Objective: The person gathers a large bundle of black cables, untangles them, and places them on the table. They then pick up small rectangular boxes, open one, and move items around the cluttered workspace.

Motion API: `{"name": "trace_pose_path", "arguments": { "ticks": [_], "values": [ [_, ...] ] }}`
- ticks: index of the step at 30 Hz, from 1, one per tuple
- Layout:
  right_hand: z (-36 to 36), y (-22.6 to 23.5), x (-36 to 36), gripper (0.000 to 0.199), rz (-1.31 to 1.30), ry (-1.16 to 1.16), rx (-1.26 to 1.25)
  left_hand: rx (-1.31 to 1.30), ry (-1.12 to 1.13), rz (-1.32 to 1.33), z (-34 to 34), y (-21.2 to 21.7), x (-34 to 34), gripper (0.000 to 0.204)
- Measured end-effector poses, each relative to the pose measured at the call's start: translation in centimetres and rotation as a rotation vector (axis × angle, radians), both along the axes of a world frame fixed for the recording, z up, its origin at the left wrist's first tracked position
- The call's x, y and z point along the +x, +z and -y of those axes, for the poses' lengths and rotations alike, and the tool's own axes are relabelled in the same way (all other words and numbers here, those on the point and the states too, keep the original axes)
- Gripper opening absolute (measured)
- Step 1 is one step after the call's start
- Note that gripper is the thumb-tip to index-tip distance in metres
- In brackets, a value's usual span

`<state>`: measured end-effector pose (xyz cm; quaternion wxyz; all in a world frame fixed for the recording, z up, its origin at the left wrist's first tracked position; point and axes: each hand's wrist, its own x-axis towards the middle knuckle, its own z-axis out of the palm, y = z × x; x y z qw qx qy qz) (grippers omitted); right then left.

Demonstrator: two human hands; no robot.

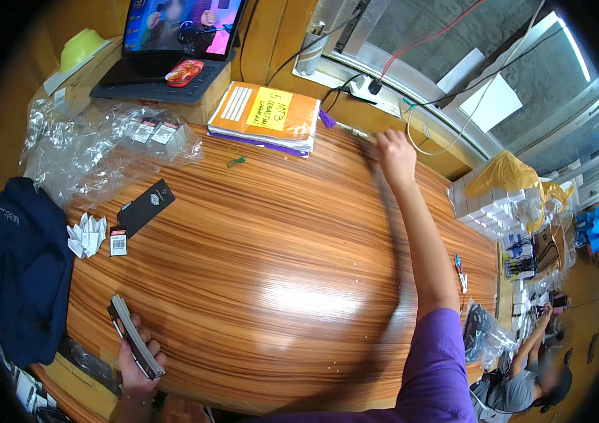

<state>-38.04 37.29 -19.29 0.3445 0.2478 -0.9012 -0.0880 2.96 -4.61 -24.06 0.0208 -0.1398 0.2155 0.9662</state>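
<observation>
My left hand (138,363), low at the left over the table's near edge, is wrapped round a thick stack of cards (132,338) with pale edges and a dark face. My right arm stretches far across the table, and my right hand (395,156) is closed near the far edge below the window. Whatever its fingers hold, if anything, does not show. Left of centre lie a black hang tag (148,207) and a small white barcode tag (118,242) with a red top. Beside them sits a crumpled white paper (88,235).
Dark blue cloth (31,268) covers the left edge. Clear plastic bags (88,155), an orange folder (268,113) and a tablet with keyboard (172,42) are at the back. Right are stacked white boxes (486,204), a pen (460,273) and a bagged dark item (486,335). Another person (525,384) sits lower right.
</observation>
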Motion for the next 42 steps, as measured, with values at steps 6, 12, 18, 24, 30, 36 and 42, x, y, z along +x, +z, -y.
{"name": "trace_pose_path", "arguments": {
  "ticks": [6,12,18,24,30,36,42],
  "values": [
    [-1.9,-0.8,-1.6,0.01,0.005,-0.16,-0.026,0.012,0.008,0.008,0.2,-0.2,0.1,0.046],
    [-2.5,-0.7,-0.6,0.011,0.028,-0.243,0.075,0.007,0.002,-0.018,0.3,-0.1,0.0,0.045],
    [-0.1,1.9,8.3,0.014,0.037,0.137,-0.099,0.049,-0.03,-0.047,0.2,0.1,-0.3,0.044],
    [0.4,5.9,24.8,0.026,0.294,0.191,-0.238,0.064,-0.064,-0.102,0.3,-0.5,-0.5,0.046],
    [0.3,6.2,37.4,0.031,0.486,0.283,-0.241,0.049,-0.069,-0.146,0.6,-0.3,-0.6,0.045],
    [5.1,2.0,45.3,0.034,0.705,0.597,-0.363,0.067,-0.056,-0.134,0.1,0.1,-0.9,0.04],
    [5.0,1.3,46.9,0.035,0.605,0.675,-0.349,0.045,-0.042,-0.142,-0.1,0.2,-0.6,0.042]
  ]
}}
